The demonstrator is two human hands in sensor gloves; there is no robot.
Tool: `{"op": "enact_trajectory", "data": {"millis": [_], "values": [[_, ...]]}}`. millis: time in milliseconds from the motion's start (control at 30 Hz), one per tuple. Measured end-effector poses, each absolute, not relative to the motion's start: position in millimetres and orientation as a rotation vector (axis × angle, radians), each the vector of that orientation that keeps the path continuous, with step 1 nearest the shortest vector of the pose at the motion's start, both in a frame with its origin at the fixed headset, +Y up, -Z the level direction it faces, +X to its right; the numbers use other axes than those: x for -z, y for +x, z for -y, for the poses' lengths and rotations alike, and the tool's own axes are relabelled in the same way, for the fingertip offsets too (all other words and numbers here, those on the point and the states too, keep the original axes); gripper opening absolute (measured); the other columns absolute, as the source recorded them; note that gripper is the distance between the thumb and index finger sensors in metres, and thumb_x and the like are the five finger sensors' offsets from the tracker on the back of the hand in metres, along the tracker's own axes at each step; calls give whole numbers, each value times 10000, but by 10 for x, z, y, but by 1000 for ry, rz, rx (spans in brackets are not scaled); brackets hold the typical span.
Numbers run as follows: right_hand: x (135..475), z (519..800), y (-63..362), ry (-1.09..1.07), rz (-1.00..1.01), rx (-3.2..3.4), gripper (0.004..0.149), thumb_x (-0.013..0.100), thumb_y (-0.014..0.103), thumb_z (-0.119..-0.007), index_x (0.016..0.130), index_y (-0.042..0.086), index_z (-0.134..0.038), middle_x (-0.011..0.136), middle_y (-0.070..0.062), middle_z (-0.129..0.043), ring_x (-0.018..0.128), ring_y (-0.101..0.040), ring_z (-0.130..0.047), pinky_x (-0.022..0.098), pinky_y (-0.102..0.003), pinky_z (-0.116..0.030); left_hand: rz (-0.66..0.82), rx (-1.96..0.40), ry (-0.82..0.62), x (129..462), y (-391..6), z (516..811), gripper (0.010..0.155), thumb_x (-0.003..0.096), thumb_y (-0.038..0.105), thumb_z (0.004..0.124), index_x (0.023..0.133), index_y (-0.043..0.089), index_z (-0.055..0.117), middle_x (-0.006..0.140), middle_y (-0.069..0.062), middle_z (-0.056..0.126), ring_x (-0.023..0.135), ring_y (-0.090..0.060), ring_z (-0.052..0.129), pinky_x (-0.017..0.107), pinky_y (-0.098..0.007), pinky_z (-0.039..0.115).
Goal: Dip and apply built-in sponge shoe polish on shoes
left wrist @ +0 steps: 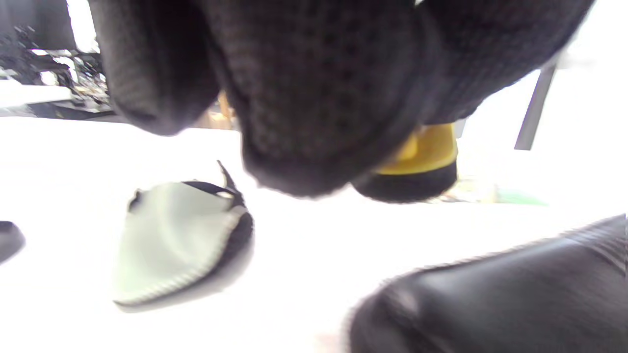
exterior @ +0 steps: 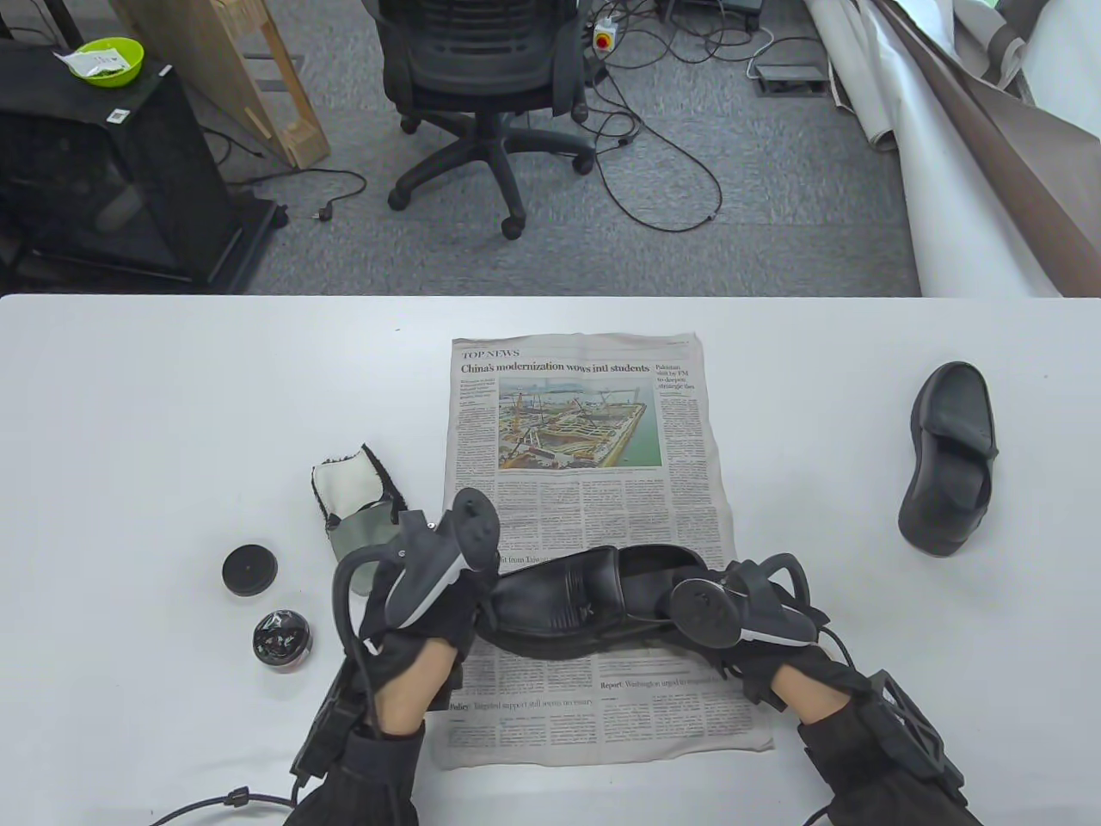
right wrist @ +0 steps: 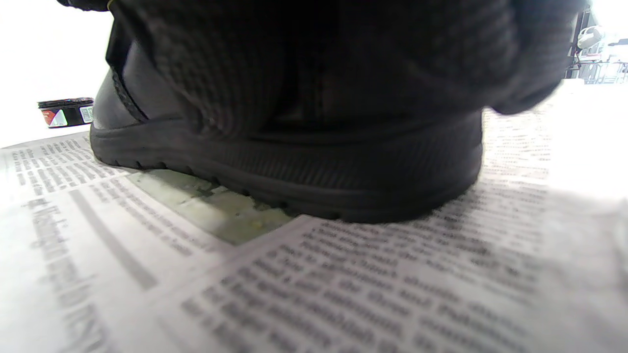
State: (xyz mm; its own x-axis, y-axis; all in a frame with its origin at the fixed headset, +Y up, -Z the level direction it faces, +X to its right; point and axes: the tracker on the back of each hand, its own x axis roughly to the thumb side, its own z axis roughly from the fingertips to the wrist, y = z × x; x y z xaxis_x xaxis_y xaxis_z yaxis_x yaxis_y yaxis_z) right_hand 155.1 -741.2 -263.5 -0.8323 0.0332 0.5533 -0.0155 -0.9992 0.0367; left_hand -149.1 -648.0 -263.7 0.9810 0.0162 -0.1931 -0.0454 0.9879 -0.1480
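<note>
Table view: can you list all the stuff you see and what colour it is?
shoes: 2, black; one on the newspaper between the hands, one at the table's right
newspaper: 1, white with print, table middle
polish tin: 1, black, open, left of left hand
lid: 1, black, beside the tin
cloth mitt: 1, pale green and white, left of newspaper
sponge: 1, yellow and black, held by left fingers
office chair: 1, black, on floor
bowl: 1, green, far left
left hand: black glove, at shoe's toe
right hand: black glove, holding shoe's heel
</note>
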Motion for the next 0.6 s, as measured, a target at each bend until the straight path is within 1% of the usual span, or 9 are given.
{"op": "enact_trajectory", "data": {"millis": [167,300,400,467,600], "values": [[2636,7412,1551,908,-46,-2980,390,327,474,-885,679,308,-920,606,23,-876,199,-106,-946,449,-390,-867,-304,46,-165,2618,-1901,6470,474,429,525,917,766,191,901,506,-41,1083,170,-16,1078,421,-369,923],[2637,7412,1552,910,-47,-2978,391,327,474,-885,679,307,-920,606,22,-876,198,-105,-945,449,-390,-866,-397,115,-253,2593,-2257,6579,475,421,521,936,770,200,896,525,-43,1079,189,-21,1082,433,-375,919],[2639,7411,1553,914,-50,-2975,390,327,474,-885,678,307,-921,605,23,-876,197,-104,-945,448,-389,-867,-461,78,-289,2562,-2547,6671,482,415,496,954,780,187,892,547,-56,1087,209,-27,1099,429,-384,922],[2639,7411,1553,914,-49,-2975,388,328,473,-885,677,308,-920,605,23,-876,197,-105,-945,448,-390,-867,-502,45,-270,2536,-2691,6674,487,414,489,958,787,184,887,559,-58,1087,220,-30,1105,432,-386,921],[2637,7411,1554,913,-46,-2977,390,327,473,-885,678,308,-920,606,23,-876,197,-105,-945,448,-389,-867,-590,27,-177,2510,-2921,6653,492,414,484,963,800,195,870,576,-49,1070,237,-26,1091,450,-382,911]]}}
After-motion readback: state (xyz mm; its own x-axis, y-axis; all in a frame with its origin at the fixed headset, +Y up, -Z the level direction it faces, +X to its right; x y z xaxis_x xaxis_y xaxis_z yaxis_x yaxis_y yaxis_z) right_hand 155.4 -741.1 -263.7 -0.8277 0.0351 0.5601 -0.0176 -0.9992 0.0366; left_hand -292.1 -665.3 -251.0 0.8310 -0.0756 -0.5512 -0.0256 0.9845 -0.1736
